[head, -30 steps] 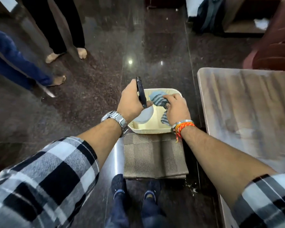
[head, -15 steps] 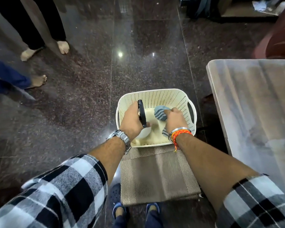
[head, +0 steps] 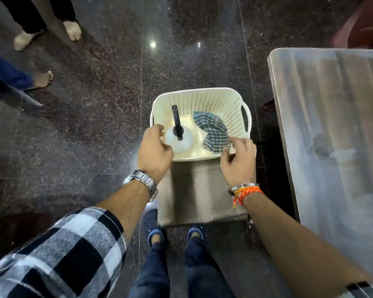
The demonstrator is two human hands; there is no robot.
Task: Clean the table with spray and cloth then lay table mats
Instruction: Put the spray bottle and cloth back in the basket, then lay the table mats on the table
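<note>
OK, spray bottle (head: 178, 139) and cloth (head: 211, 131) sit in basket (head: 202, 97); mats (head: 198, 194) folded below. Left hand (head: 154, 152) loosely curled, empty; right hand (head: 238, 161) half-open, empty, touching cloth edge. Risk: wrist snags rim, tips basket.

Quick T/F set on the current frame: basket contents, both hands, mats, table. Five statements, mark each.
1. The spray bottle stands inside the basket. True.
2. The striped cloth lies on the table. False: it lies in the basket, to the right of the bottle.
3. The left hand grips the bottle's black trigger. False: the hand is open beside the bottle, holding nothing.
4. The folded mats lie on the floor against the basket's near side. True.
5. The right hand holds a mat. False: it is empty, over the basket's near rim by the cloth's edge.
</note>
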